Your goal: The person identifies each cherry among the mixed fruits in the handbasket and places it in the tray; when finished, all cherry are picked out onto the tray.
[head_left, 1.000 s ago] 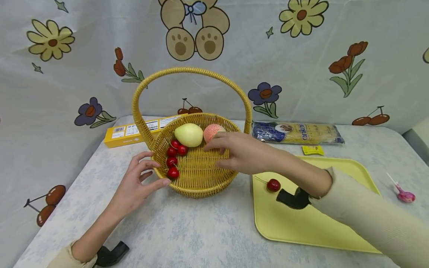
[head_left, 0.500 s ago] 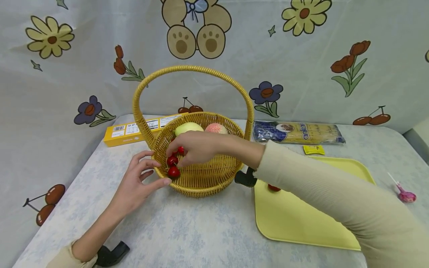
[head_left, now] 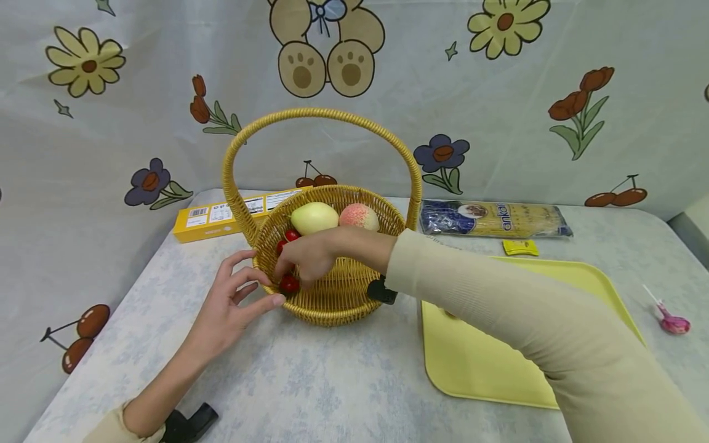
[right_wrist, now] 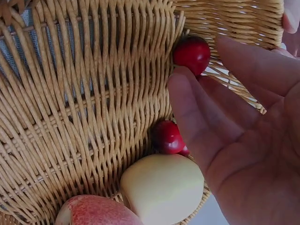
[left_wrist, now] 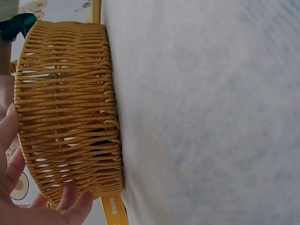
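Note:
A yellow wicker basket (head_left: 332,315) with a tall arched handle stands on the table. Its rim is held by my left hand (head_left: 235,307), whose fingers and thumb spread along the near left side. Inside the basket, my right hand (head_left: 312,255) reaches down at the left wall. In the right wrist view its thumb and fingertips flank a red cherry (right_wrist: 192,54), with a small gap at the thumb. Another cherry (right_wrist: 167,137) sits beside the fingers. A pale yellow-green fruit (head_left: 314,218) and a pink peach (head_left: 359,216) lie at the back of the basket.
Right of the basket lies a yellow tray (head_left: 476,369), partly covered by the right sleeve. Behind are a yellow box (head_left: 207,223), a pasta packet (head_left: 498,219) and a small yellow packet (head_left: 520,247). A pink lollipop (head_left: 672,321) lies at the far right.
My right hand has moved left from beside the peach to the cherries, then slightly down towards the nearest one. The left hand stays at the basket rim.

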`<state>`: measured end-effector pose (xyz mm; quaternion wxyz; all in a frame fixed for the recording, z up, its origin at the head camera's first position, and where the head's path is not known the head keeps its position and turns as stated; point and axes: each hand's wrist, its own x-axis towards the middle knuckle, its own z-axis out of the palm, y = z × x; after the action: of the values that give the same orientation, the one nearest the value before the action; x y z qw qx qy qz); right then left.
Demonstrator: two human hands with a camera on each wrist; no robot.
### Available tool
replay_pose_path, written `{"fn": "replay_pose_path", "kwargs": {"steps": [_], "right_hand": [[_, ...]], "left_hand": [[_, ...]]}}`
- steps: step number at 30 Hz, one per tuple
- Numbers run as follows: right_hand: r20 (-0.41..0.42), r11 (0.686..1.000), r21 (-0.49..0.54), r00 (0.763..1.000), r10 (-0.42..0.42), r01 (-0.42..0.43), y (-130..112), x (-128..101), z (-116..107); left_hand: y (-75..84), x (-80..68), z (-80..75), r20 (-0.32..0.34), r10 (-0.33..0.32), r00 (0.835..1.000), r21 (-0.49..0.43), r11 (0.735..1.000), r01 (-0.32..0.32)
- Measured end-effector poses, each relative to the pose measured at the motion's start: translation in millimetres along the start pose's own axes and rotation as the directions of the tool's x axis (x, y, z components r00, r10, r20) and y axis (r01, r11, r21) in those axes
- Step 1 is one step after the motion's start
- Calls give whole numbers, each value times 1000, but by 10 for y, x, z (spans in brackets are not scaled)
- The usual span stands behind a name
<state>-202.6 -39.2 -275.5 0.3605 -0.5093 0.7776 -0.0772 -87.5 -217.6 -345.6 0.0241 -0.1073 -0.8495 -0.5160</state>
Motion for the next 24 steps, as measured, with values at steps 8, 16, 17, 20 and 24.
{"fn": "replay_pose_path", "kwargs": {"steps": [8, 16, 17, 20, 24], "right_hand": [[66, 1000, 10, 998, -17, 16, 18, 64, 7], [102, 1000, 4, 994, -31, 31, 18, 101, 15], [102, 1000, 3, 994, -29, 29, 19, 99, 15], [95, 1000, 4, 995, -26, 26, 24, 83, 16], [77, 1000, 11, 997, -19, 18, 40, 54, 12]], "left_hand": [[-19, 3, -4, -2, 2, 1000, 10, 1000, -2], [-21, 6, -5, 1, 3, 1000, 8, 1000, -3], [-19, 7, -3, 2, 3, 1000, 8, 1000, -3], [-15, 11, -1, 3, 1, 1000, 8, 1000, -1], [-13, 15, -5, 1, -1, 1000, 10, 1000, 1]]}}
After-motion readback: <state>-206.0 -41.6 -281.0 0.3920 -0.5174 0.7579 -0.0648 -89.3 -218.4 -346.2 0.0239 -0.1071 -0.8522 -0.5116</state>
